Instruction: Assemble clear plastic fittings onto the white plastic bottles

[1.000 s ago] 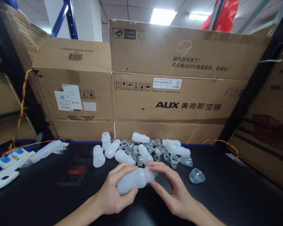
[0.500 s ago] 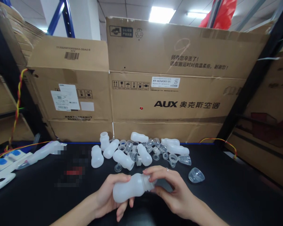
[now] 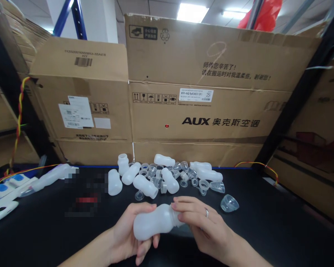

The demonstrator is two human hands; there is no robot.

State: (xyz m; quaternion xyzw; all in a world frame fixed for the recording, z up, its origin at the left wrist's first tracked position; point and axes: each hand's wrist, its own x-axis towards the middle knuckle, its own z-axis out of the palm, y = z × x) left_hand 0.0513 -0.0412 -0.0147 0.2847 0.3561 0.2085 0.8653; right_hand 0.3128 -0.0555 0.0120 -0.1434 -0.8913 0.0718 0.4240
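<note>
Bottle [image 3: 153,223] gripped at body by left hand [image 3: 128,237], at neck by right hand [image 3: 204,226]; bottles [image 3: 144,185] and caps [image 3: 183,174] loose at 12 o'clock, unassembled.

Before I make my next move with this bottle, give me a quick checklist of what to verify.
1. Left hand has the bottle by its body: ok.
2. Right hand covers the bottle's neck: ok.
3. Part seated on the neck: cannot tell, fingers hide it.
4. Bottle lifted off the black table: ok.
5. Spare clear cap lies apart to the right, unblocked: ok.
6. Pile of bottles and small parts stays behind the hands, untouched: ok.
</note>
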